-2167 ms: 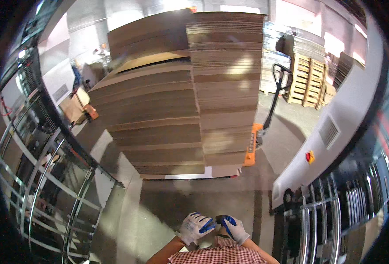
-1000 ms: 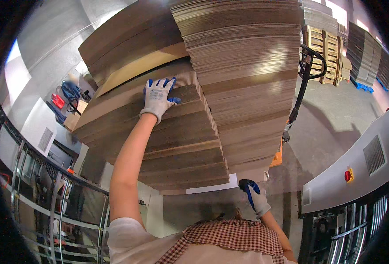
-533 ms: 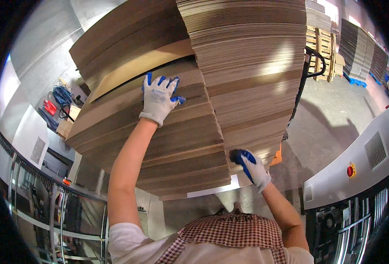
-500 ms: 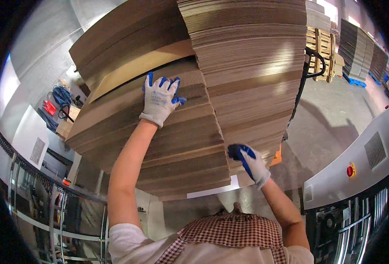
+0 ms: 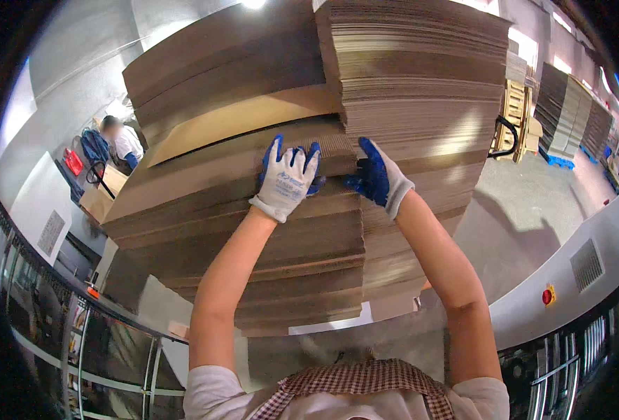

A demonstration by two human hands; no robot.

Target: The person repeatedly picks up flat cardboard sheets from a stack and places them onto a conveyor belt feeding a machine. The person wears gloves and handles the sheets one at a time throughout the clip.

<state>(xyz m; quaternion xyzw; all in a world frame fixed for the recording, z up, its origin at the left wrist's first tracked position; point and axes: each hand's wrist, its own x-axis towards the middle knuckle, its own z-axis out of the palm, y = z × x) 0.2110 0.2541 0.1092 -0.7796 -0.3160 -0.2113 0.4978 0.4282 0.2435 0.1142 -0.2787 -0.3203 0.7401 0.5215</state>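
A tall stack of flat brown cardboard sheets [image 5: 309, 241] rises in front of me, with a second high stack [image 5: 421, 84] against its right side. My left hand [image 5: 287, 180], in a white glove with blue-coated fingers, lies on the front edge of the upper sheets, fingers spread. Beside it, my right hand [image 5: 379, 175], gloved the same way, is at the right corner of those sheets. Its fingers and thumb are apart, with the palm side turned toward the corner. A lighter tan sheet [image 5: 246, 119] shows behind, beneath the upper pile.
Grey machine housing with a red knob [image 5: 548, 297] stands at right, and metal framing [image 5: 78, 350] at left. A black handle [image 5: 507, 136] sits beyond the right stack. Wooden pallets [image 5: 514, 105] and more cardboard [image 5: 565, 105] are farther back. Another person [image 5: 122, 143] is at far left.
My right hand has moved up from low beside the stack to its upper right corner. The left hand remains on the sheets' edge. The view has shifted, and another person has appeared at left.
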